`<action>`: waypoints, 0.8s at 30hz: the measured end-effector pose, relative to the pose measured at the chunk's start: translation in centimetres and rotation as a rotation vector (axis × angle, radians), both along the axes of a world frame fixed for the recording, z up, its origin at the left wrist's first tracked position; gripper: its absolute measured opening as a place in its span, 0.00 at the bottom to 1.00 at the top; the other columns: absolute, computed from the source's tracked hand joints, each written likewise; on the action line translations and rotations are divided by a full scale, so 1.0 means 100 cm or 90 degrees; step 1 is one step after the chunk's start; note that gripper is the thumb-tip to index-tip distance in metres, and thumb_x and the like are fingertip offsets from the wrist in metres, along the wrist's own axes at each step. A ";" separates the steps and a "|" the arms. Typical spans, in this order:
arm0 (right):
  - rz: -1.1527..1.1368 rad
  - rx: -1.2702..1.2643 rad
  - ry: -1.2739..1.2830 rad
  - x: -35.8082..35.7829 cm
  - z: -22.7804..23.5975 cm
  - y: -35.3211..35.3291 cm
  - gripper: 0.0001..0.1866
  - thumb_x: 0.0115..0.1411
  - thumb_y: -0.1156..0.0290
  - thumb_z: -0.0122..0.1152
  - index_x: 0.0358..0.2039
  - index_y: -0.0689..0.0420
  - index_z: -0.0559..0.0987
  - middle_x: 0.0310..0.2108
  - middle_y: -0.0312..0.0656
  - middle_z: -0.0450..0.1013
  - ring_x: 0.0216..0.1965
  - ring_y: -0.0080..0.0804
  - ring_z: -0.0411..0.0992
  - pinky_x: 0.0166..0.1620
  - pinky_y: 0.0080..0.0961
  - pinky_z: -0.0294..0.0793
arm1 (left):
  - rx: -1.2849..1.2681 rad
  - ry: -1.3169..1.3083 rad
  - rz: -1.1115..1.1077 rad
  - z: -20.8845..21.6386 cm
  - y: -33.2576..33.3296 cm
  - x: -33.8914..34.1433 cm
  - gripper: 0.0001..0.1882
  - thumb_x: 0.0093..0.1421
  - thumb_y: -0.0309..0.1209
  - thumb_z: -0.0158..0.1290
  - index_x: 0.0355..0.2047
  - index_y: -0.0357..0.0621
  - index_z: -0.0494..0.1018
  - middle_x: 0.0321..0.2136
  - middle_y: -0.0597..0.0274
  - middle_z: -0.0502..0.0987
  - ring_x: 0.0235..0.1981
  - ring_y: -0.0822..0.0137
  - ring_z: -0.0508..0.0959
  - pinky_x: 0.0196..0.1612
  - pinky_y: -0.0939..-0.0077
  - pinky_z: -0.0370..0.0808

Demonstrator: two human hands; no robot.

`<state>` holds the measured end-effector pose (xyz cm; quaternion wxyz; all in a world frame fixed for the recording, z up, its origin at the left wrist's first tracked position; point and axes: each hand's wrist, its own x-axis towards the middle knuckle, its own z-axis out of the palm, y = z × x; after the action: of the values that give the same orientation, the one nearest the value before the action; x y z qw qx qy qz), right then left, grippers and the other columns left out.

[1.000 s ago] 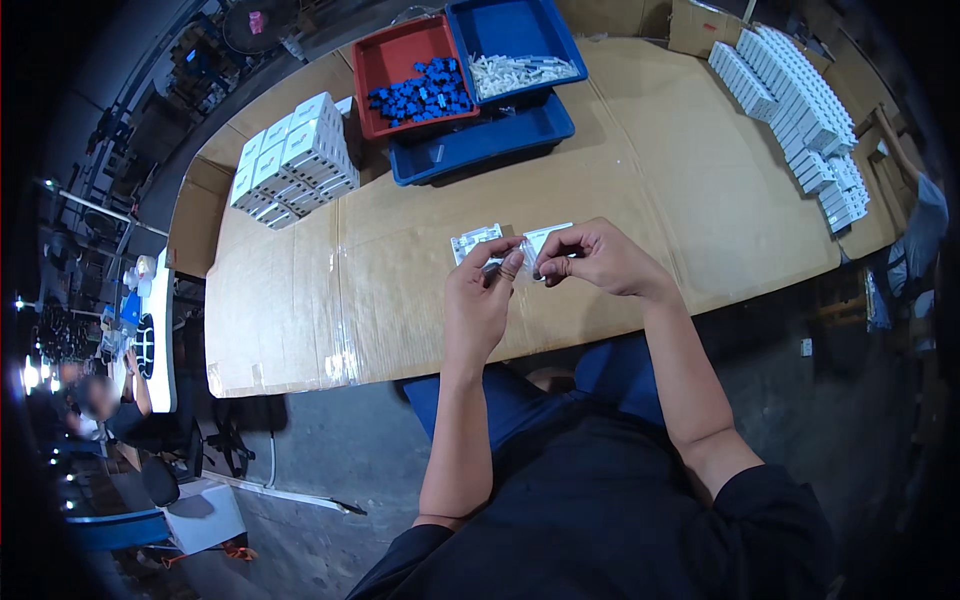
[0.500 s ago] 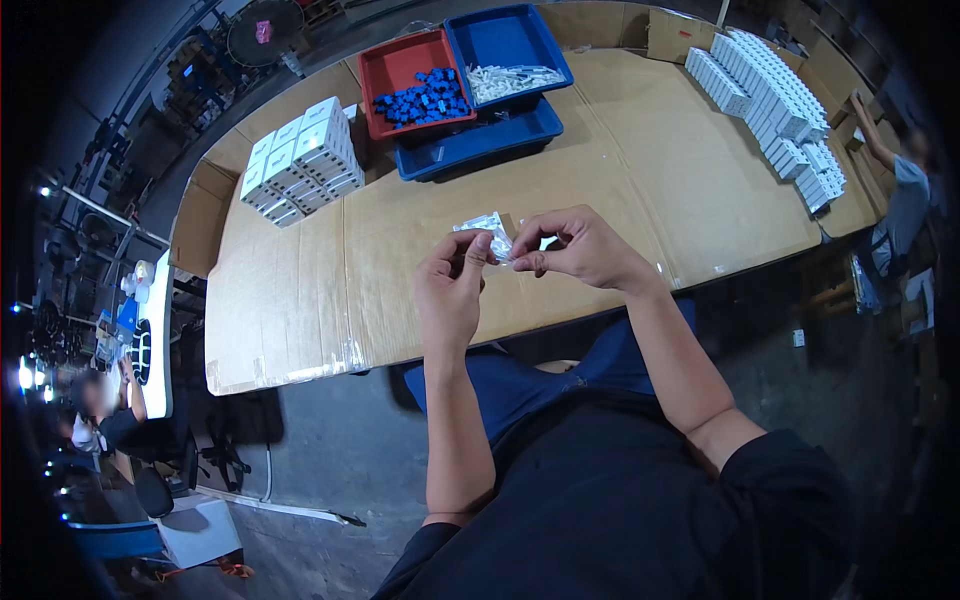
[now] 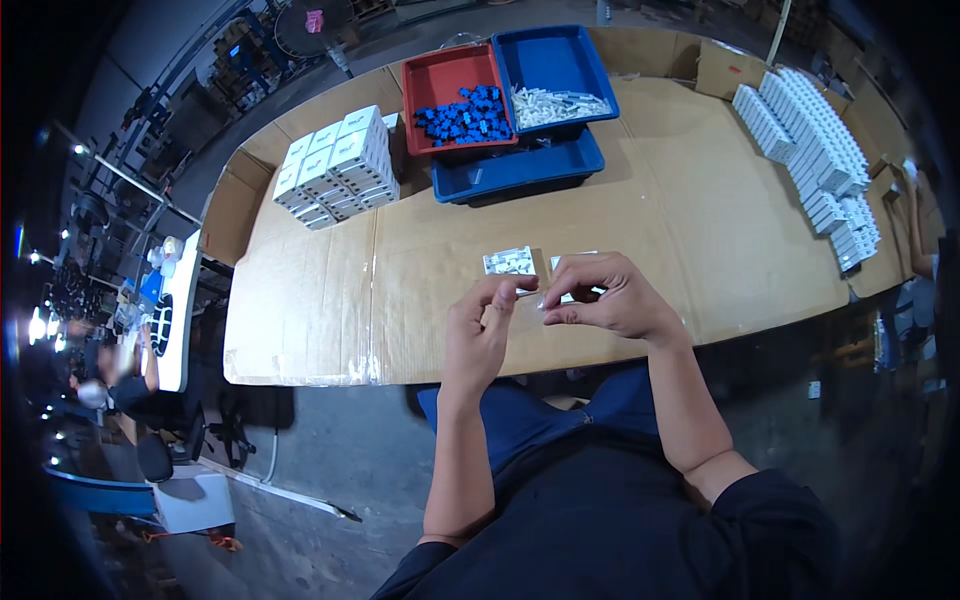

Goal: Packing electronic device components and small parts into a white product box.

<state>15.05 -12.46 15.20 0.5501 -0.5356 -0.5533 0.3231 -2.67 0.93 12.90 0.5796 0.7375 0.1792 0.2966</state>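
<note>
My left hand (image 3: 478, 330) and my right hand (image 3: 615, 300) are raised over the front of the table, their fingertips almost meeting. The right thumb and forefinger pinch a small piece of clear plastic (image 3: 541, 301). The left thumb and forefinger are also closed, but whatever sits between them is too small to make out. Just beyond my left fingers lies an open white box (image 3: 510, 260) with small white pieces in it. A second white item (image 3: 582, 255) is mostly hidden behind my right hand.
White boxes (image 3: 335, 165) are stacked at left. Behind stand a red bin (image 3: 450, 75) of blue parts, a blue bin (image 3: 545, 55) of white parts and another blue bin (image 3: 520, 172). Rows of white pieces (image 3: 810, 135) line the right side. Co-workers are at both sides.
The whole view has shifted, so the table sits further right and lower. My hands keep nearly the same pose; less clear plastic shows between them, and more of the white box is visible.
</note>
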 end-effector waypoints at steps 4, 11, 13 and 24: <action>0.010 0.020 0.001 0.015 -0.018 0.011 0.10 0.57 0.75 0.77 0.40 0.56 0.88 0.31 0.32 0.78 0.30 0.17 0.69 0.33 0.20 0.66 | -0.089 0.088 -0.108 -0.008 0.002 0.003 0.21 0.70 0.42 0.60 0.50 0.34 0.80 0.42 0.57 0.85 0.46 0.69 0.82 0.51 0.72 0.77; 0.011 -0.027 0.043 0.039 -0.040 0.009 0.11 0.58 0.77 0.74 0.42 0.55 0.88 0.32 0.32 0.78 0.32 0.18 0.69 0.33 0.20 0.67 | -0.261 0.095 -0.125 -0.020 0.006 0.032 0.20 0.65 0.37 0.66 0.51 0.34 0.80 0.41 0.60 0.85 0.44 0.71 0.83 0.50 0.74 0.78; -0.016 0.013 0.073 0.042 -0.044 0.008 0.11 0.59 0.79 0.72 0.43 0.55 0.88 0.32 0.32 0.77 0.31 0.18 0.69 0.32 0.20 0.65 | -0.164 0.106 -0.130 -0.024 0.007 0.039 0.19 0.65 0.35 0.67 0.50 0.34 0.80 0.40 0.60 0.85 0.43 0.72 0.82 0.49 0.74 0.77; -0.145 -0.075 0.100 0.048 -0.047 0.001 0.06 0.65 0.71 0.69 0.41 0.57 0.87 0.42 0.32 0.75 0.33 0.19 0.70 0.34 0.19 0.67 | 0.110 0.092 0.000 -0.025 -0.002 0.063 0.19 0.57 0.25 0.70 0.50 0.40 0.81 0.42 0.60 0.84 0.43 0.66 0.82 0.49 0.72 0.77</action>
<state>19.87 -12.34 10.47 0.5925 -0.5992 -0.4242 0.3315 3.60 0.72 10.40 0.4992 0.8043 0.1944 0.2572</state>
